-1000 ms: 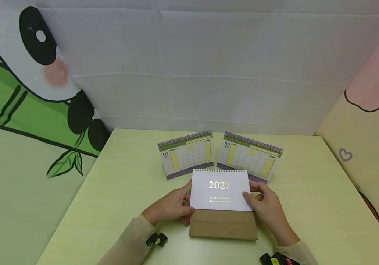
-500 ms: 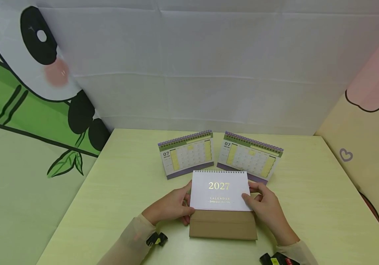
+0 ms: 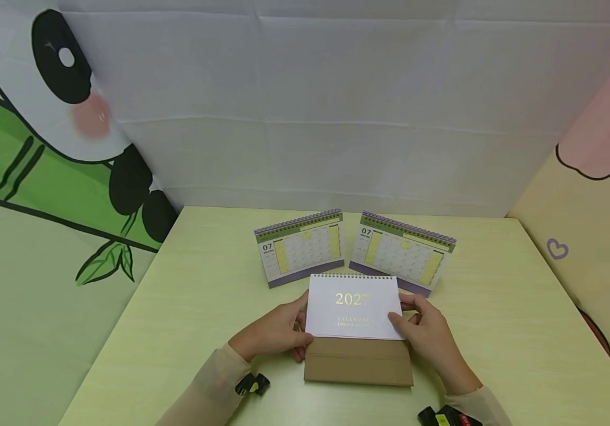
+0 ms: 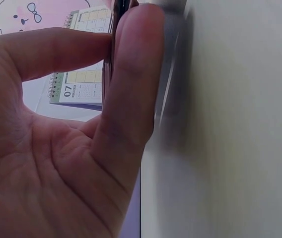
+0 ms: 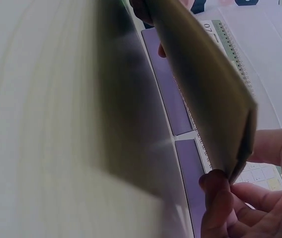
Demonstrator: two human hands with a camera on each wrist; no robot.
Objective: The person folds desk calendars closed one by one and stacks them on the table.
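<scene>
A white spiral-bound desk calendar (image 3: 355,307) with gold "2027" lettering lies over its brown cardboard base (image 3: 358,361) in the head view. At its left edge, my left hand (image 3: 274,330) pinches it between thumb and fingers. My right hand (image 3: 432,334) grips the right edge, thumb on the white cover and fingers behind. In the right wrist view the brown cardboard base (image 5: 205,84) tilts above the table, its far end near the other hand's fingers. The calendar's underside is hidden in the head view.
Behind stand two green-and-purple desk calendars, the left one (image 3: 305,251) and the right one (image 3: 400,254), both on page 07 and angled towards each other. A pale wooden table (image 3: 187,284) bears them, with a white cloth backdrop (image 3: 336,118) at its far edge.
The held calendar has tilted slightly, and its top edge sits a little lower. Glare has shifted across the gold lettering. The right thumb has moved very slightly left; the standing calendars stay put.
</scene>
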